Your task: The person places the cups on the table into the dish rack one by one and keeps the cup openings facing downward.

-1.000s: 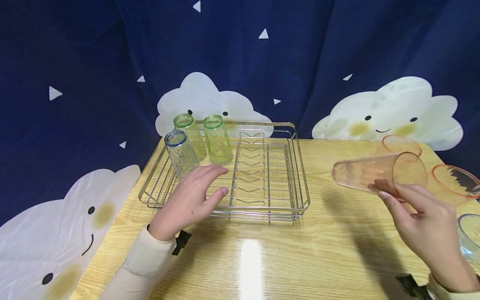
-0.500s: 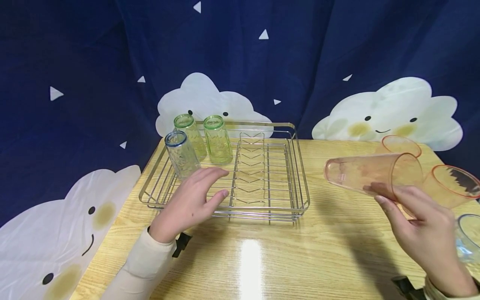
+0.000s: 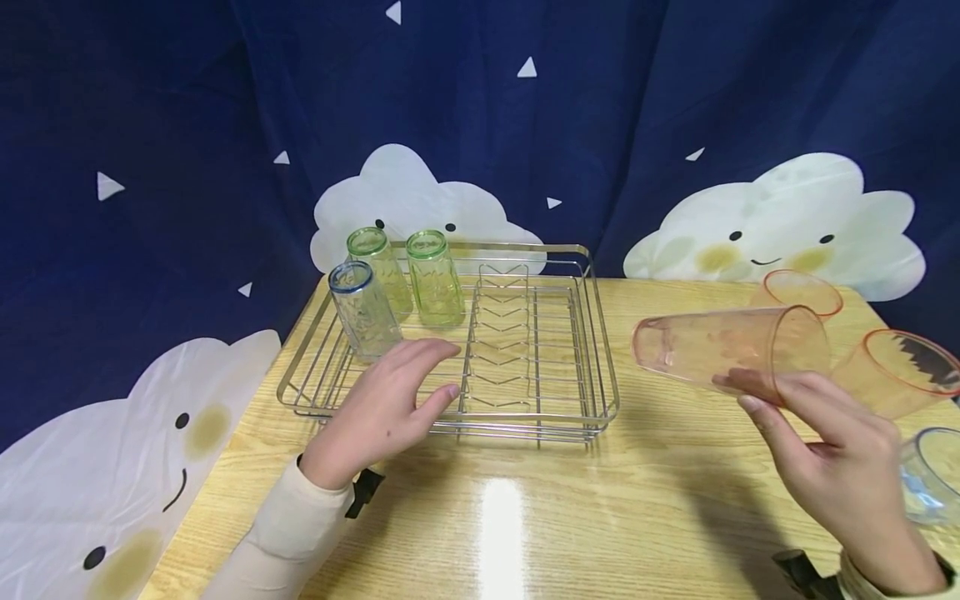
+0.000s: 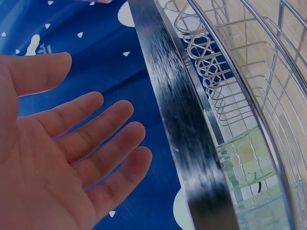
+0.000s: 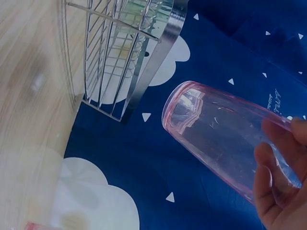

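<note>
My right hand pinches a clear pink-orange tumbler near its rim. The tumbler lies on its side in the air, its base toward the rack, as the right wrist view also shows with the tumbler. My left hand hovers over the front left of the wire dish rack, fingers relaxed and holding nothing; in the left wrist view its palm faces the camera. A blue-tinted tumbler and two green ones, one the right green tumbler, stand upside down in the rack's left part.
On the table at the right stand an orange tumbler, another orange tumbler farther back, and a blue-rimmed tumbler partly hidden by my right hand. A dark blue curtain with cloud prints hangs behind the table.
My right hand has carried the pink-orange tumbler a little to the left, toward the rack. My left hand has hardly moved.
</note>
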